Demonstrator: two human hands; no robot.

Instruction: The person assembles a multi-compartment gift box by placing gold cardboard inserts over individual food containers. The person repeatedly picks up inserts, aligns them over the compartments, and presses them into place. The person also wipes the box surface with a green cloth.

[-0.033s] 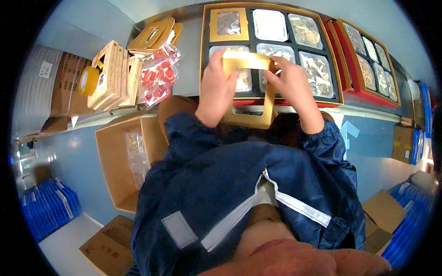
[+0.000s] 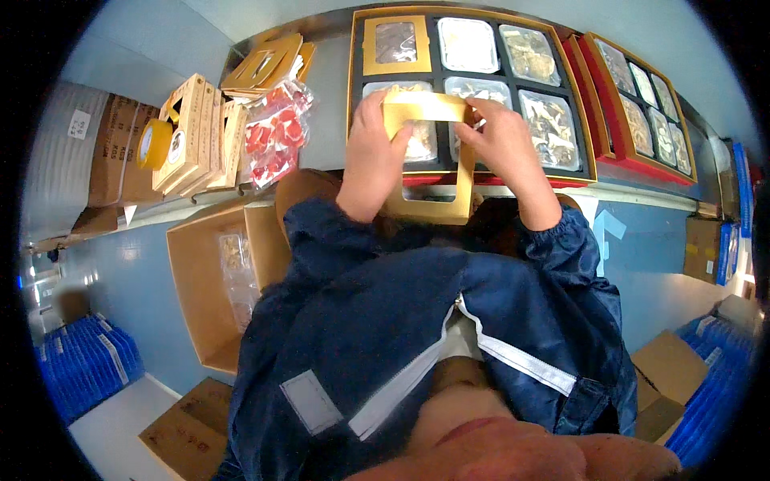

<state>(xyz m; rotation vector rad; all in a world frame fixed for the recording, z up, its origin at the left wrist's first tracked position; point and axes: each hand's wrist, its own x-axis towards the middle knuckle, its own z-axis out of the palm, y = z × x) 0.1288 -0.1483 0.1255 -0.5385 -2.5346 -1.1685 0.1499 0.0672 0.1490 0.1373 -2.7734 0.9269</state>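
Note:
Between my two hands is a gold cardboard sleeve point(image 2: 439, 211) with cut-out windows, held up over the near edge of a large gift box point(image 2: 561, 50). My left hand point(image 2: 370, 164) grips the sleeve's left side, thumb towards the window. With thumb and fingers, my right hand point(image 2: 505, 144) pinches its upper right corner. The gift box has a gold rim and black dividers. Inside are clear trays of dried pieces point(image 2: 548, 128), a whitish tray point(image 2: 468, 44), and one tray in a gold window sleeve point(image 2: 370, 46). The sleeve and hands partly hide the near trays.
Left of the gift box lie flat gold sleeves point(image 2: 265, 68), plastic bags with red items point(image 2: 277, 136), and printed cartons point(image 2: 188, 132) beside a yellow tape roll point(image 2: 154, 144). A second filled gift box point(image 2: 597, 48) stands right. An open carton point(image 2: 192, 297) sits below the table's left edge.

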